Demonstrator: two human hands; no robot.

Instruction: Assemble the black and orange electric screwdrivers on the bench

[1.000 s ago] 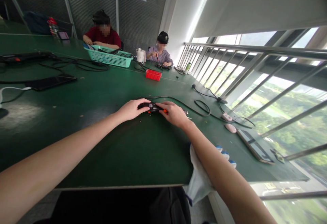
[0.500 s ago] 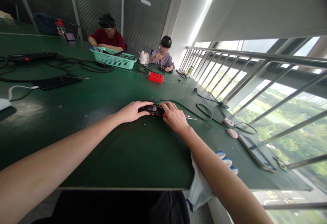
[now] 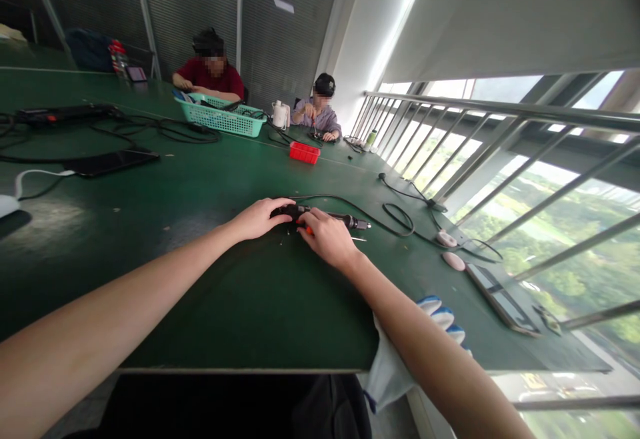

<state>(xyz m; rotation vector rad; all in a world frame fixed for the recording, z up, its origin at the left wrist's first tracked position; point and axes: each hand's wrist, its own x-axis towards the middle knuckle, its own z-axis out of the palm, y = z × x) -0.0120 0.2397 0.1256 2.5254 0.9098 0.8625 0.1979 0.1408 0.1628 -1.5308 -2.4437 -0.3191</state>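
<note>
Red bin [image 3: 303, 155] on green table [image 3: 250, 319]

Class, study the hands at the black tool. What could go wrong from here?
Tiny pieces lie near the left hand and might be brushed away.
The thin metal shaft beside the right hand might slip and scratch the black tool.
The glove hangs over the table edge and might slide off.

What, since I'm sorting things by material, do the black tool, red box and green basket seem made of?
Black tool: probably plastic, its dark body softly shiny; silvery tip looks metal.
Red box: likely smooth plastic, from its even, bright colour.
Green basket: likely moulded plastic, satin, given its regular holes.
</note>
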